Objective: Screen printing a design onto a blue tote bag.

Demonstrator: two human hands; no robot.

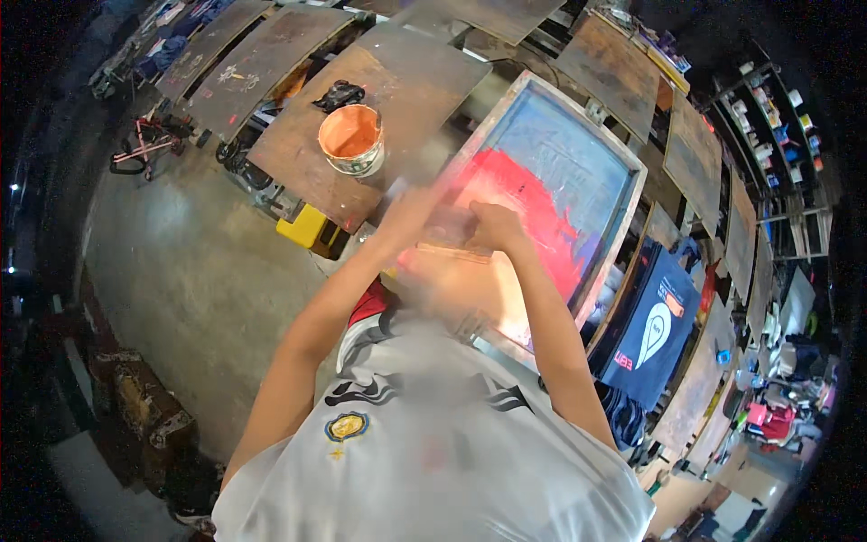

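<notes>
A wood-framed printing screen (641,194) lies in front of me, its blue mesh partly covered with red and orange ink (533,203). Over its left part, my right hand (495,226) is closed, fingers curled round a blurred brownish bar that looks like a squeegee (449,224). My left hand (408,215) is at the left edge of the screen, by the bar's other end. Motion smears its fingers, so its grip cannot be made out. A white bucket (354,163) with orange ink inside stands on the board beyond my left hand.
A crumpled black item (339,96) lies behind the bucket. Under that board is a yellow box (303,226). To the right, a dark printed shirt (652,321) is spread on a board. More boards run in rows, with a loaded shelf (768,126) at far right.
</notes>
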